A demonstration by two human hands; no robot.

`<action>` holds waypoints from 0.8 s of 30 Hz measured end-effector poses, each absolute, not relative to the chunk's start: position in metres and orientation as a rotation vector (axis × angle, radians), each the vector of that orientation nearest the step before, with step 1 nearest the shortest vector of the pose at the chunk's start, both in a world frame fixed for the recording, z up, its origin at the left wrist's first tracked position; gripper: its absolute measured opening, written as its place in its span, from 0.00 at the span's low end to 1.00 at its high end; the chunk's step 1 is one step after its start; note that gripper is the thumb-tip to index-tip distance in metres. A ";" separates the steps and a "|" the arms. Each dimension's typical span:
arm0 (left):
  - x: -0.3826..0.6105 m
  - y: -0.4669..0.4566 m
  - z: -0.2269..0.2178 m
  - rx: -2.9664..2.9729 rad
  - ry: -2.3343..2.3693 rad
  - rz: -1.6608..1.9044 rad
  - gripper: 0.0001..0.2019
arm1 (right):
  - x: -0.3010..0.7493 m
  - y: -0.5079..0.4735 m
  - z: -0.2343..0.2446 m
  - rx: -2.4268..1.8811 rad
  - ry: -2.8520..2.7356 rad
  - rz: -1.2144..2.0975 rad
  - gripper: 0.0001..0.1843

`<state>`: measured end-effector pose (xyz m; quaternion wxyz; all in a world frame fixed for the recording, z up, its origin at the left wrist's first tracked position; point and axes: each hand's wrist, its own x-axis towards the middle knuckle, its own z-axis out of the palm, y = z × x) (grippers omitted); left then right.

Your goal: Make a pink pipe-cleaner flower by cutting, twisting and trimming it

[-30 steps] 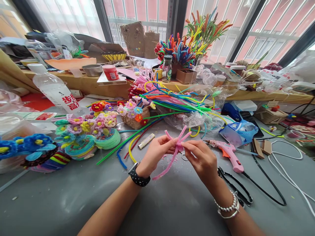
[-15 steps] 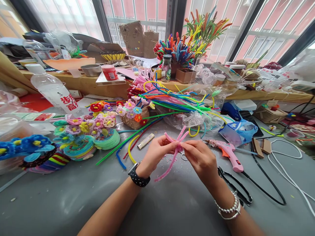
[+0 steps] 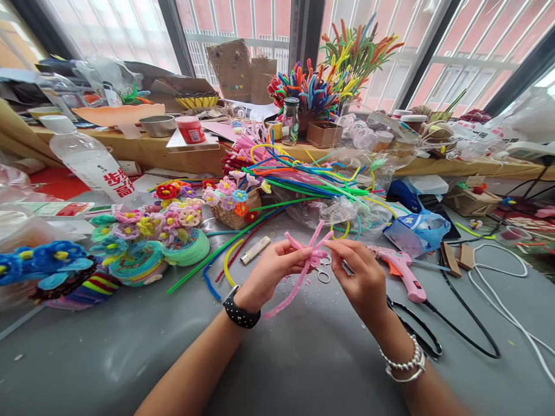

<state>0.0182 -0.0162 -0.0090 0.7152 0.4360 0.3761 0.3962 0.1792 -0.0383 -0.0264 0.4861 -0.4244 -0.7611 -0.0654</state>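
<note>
My left hand [image 3: 274, 267], with a black dotted watch band at the wrist, pinches a bunch of fuzzy pink pipe cleaners [image 3: 319, 255] at its middle. Several short ends fan upward from it, and one long tail curves down to the left. On the other side, my right hand [image 3: 359, 270] has thumb and forefinger closed at the tip of an upper right strand. Beneath the hands, scissors [image 3: 323, 277] lie on the grey table [image 3: 303, 364], mostly hidden except for the handle rings.
A pink glue gun [image 3: 406, 274] with its black cord lies right. Pipe cleaner flower baskets [image 3: 186, 245] stand left, near a tilted water bottle [image 3: 89, 162]. Behind are loose coloured pipe cleaners [image 3: 303, 173] and a crowded wooden ledge [image 3: 147, 148]. A small lighter-like object [image 3: 255, 250] lies left of my hands.
My right hand has moved from the middle of the pink bunch out and slightly up to a strand's tip. A looped pink centre and the scissor rings now show more.
</note>
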 end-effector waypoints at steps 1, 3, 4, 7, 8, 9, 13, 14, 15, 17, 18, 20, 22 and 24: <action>0.018 -0.016 -0.009 0.954 0.826 0.871 0.08 | 0.180 -0.038 -0.027 -1.023 -1.874 -0.197 0.16; 0.018 -0.016 -0.010 0.938 0.812 0.863 0.09 | 0.181 -0.039 -0.027 -0.982 -1.940 -0.241 0.16; 0.018 -0.016 -0.010 0.931 0.808 0.860 0.09 | 0.181 -0.040 -0.028 -0.957 -1.970 -0.258 0.17; 0.018 -0.017 -0.009 0.924 0.804 0.858 0.09 | 0.182 -0.043 -0.028 -0.905 -2.015 -0.326 0.17; 0.018 -0.018 -0.009 0.932 0.804 0.860 0.09 | 0.182 -0.044 -0.027 -0.906 -2.012 -0.349 0.17; 0.019 -0.018 -0.009 0.950 0.807 0.865 0.09 | 0.182 -0.044 -0.027 -0.917 -2.006 -0.365 0.17; 0.021 -0.019 -0.010 1.112 0.874 0.933 0.09 | 0.180 -0.042 -0.027 -0.980 -1.988 -0.348 0.10; 0.022 -0.019 -0.011 1.169 0.900 0.958 0.09 | 0.179 -0.042 -0.027 -1.002 -1.979 -0.326 0.08; 0.022 -0.019 -0.012 1.233 0.929 0.982 0.09 | 0.178 -0.042 -0.028 -1.030 -1.961 -0.294 0.06; 0.023 -0.021 -0.013 1.386 0.988 1.034 0.09 | 0.176 -0.042 -0.029 -1.105 -1.907 -0.176 0.04; 0.024 -0.022 -0.013 1.480 1.026 1.062 0.09 | 0.174 -0.042 -0.029 -1.145 -1.869 -0.089 0.03; 0.025 -0.025 -0.014 1.713 1.132 1.134 0.09 | 0.171 -0.043 -0.028 -1.217 -1.777 0.136 0.03; 0.026 -0.029 -0.015 2.012 1.214 1.222 0.07 | 0.167 -0.044 -0.028 -1.269 -1.651 0.428 0.06; 0.027 -0.033 -0.017 2.327 1.223 1.283 0.07 | 0.164 -0.044 -0.028 -1.294 -1.462 0.772 0.08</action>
